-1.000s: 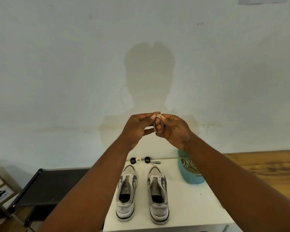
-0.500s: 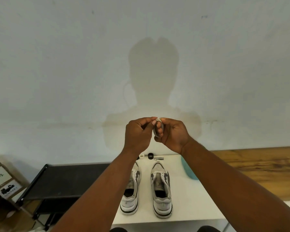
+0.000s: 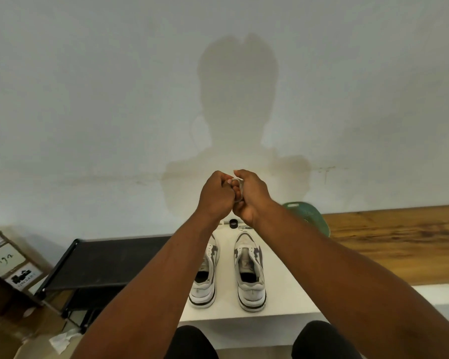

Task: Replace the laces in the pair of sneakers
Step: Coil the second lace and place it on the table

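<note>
While a box (image 3: 5, 260) with unreadable handwriting is sitting far left, the left hand (image 3: 215, 196) and right hand (image 3: 252, 194) are pinching a coiled lace (image 3: 238, 187) above two laceless sneakers (image 3: 249, 273) on the table (image 3: 283, 294).

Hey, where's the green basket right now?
In the head view the green basket sits right of centre at the far end of the white table, partly hidden behind the right forearm, beyond the right sneaker.
</note>
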Motion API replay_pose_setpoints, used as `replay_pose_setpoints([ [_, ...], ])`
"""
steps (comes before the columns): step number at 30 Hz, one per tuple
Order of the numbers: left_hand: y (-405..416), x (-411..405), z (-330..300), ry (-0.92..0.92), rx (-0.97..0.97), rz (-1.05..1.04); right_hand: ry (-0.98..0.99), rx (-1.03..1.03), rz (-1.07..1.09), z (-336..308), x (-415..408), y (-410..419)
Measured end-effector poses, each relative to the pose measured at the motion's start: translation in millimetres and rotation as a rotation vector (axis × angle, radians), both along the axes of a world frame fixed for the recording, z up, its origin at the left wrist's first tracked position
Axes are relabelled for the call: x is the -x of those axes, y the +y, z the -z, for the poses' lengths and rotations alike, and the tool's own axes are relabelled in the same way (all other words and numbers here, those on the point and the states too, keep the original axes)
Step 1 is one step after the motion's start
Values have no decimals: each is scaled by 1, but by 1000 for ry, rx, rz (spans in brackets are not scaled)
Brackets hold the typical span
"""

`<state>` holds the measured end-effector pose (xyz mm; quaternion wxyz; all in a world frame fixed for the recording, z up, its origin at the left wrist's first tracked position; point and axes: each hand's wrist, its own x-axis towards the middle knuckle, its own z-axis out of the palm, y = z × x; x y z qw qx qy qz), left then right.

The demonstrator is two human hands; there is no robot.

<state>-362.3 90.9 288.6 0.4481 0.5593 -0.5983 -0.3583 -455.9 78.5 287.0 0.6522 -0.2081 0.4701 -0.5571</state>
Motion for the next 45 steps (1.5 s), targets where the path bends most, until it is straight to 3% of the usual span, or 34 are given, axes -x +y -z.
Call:
replay_pose_setpoints([
  [4,-4,-8,3,-71,55,18,17,-30,147,14,-11,-1],
  [8,-4,-15,12,-144,89,81,-31,-5,106,26,-2,-1],
  [13,-18,-34,25,-169,48,36,328,60,-80,46,12,5],
  [16,-33,-46,30,-185,-11,55,414,168,-218,50,14,3],
  [22,-76,-67,46,-80,-179,122,487,216,-238,63,5,-30],
  [30,-167,-86,127,83,-443,114,497,27,-273,141,-9,-131],
  [36,-223,-70,218,183,-578,-35,540,-170,-267,227,-6,-202],
  [40,-253,-62,278,-53,-591,-39,598,-256,-291,274,-3,-230],
  [45,-279,-58,306,-544,-548,122,821,-299,-374,308,-5,-262],
])
